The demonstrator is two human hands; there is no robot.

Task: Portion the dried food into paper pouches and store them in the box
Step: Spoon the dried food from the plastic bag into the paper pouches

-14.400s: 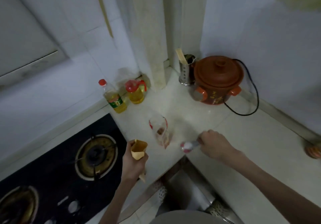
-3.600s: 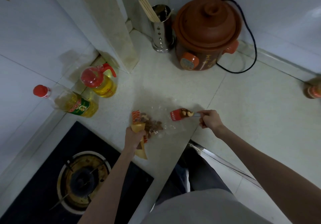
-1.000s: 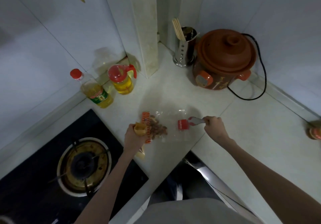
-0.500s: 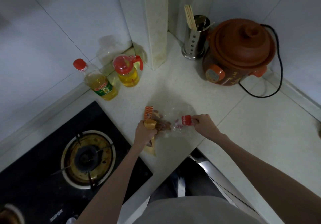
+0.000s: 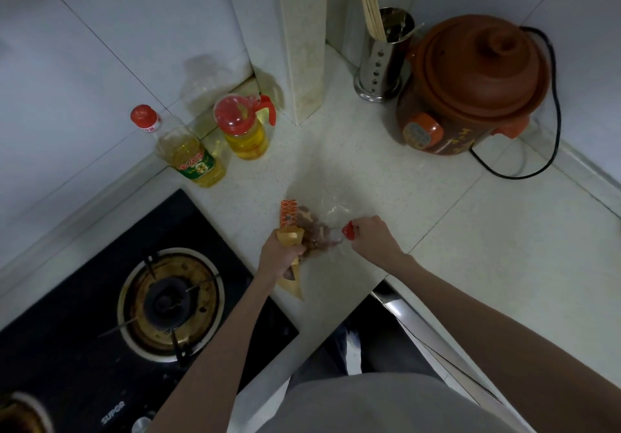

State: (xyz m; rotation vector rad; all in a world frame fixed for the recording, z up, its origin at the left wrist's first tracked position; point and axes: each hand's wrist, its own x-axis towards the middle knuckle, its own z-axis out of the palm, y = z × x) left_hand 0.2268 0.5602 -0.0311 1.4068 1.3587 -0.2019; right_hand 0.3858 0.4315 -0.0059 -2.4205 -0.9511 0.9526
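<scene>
A clear plastic bag (image 5: 331,214) with an orange printed edge lies on the white counter (image 5: 369,170), with brown dried food (image 5: 314,241) inside. My left hand (image 5: 277,257) grips a tan paper pouch (image 5: 290,237), held upright with its mouth open beside the bag; the pouch's lower end sticks out below my fist. My right hand (image 5: 371,239) holds a red scoop (image 5: 347,231), whose front end is pushed into the bag among the dried food. No box is in view.
Two oil bottles (image 5: 193,155) (image 5: 245,130) stand at the back left. A steel chopstick holder (image 5: 383,59) and a brown clay cooker (image 5: 470,86) with a black cord stand at the back right. A black gas stove (image 5: 161,301) lies left; the counter edge runs just below my hands.
My right hand has moved the red scoop left, from outside the bag into the dried food. My left hand keeps the pouch upright in the same spot.
</scene>
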